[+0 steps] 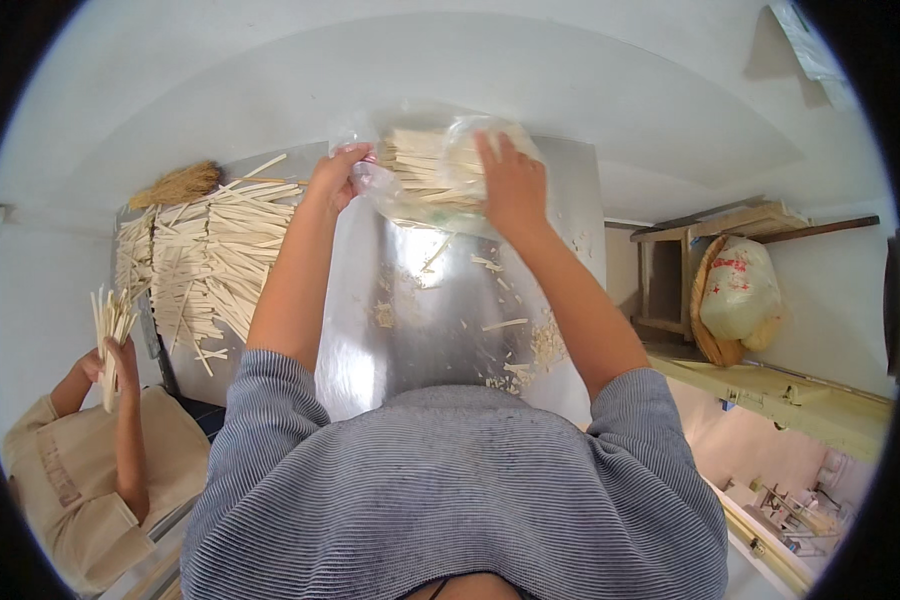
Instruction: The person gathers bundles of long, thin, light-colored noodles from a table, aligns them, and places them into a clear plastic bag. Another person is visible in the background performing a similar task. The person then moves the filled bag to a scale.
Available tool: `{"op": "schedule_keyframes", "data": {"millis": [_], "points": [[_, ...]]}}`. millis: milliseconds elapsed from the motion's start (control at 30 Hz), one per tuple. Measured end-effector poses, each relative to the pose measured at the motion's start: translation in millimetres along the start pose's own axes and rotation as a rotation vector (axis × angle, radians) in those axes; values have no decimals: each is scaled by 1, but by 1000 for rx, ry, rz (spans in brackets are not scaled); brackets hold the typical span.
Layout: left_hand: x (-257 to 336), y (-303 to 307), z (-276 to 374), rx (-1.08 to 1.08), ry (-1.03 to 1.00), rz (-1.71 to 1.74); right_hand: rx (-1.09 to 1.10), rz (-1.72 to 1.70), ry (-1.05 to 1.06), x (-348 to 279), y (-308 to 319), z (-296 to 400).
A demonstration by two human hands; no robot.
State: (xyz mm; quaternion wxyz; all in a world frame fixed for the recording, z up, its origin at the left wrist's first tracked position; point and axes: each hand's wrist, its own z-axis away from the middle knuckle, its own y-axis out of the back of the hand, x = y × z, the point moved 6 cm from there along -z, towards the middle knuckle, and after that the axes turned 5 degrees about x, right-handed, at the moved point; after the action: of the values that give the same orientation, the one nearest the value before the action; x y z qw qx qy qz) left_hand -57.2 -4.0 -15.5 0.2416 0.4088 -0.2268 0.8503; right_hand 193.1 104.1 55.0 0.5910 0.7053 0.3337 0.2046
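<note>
A clear plastic bag (450, 214) lies at the far edge of the metal table (420, 345), with pale flat strips, apparently dried noodles (427, 169), in it. The gathered left end of the bag, with some pink on it, is gripped by my left hand (340, 176). My right hand (516, 180) rests on the bag's right part with fingers spread, slightly blurred; the plastic bunches up around its fingertips. Broken bits of the strips (546, 341) are scattered on the metal between my forearms.
Many loose strips (225, 247) cover the table's left side, a straw hand broom (176, 186) behind them. At the lower left a co-worker's hands (120, 364) hold an upright bundle of strips (112, 322). To the right, a filled plastic bag (739, 289) stands by a wooden frame (664, 277).
</note>
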Motion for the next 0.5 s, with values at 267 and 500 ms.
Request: {"op": "schedule_keyframes", "data": {"millis": [267,500], "points": [[-10,53,-3,254,214,531,-62,-1261,-902,147,-22,10],[-31,53,-11,-347,314,671,-204,-2351,-872,159,-67,13]]}}
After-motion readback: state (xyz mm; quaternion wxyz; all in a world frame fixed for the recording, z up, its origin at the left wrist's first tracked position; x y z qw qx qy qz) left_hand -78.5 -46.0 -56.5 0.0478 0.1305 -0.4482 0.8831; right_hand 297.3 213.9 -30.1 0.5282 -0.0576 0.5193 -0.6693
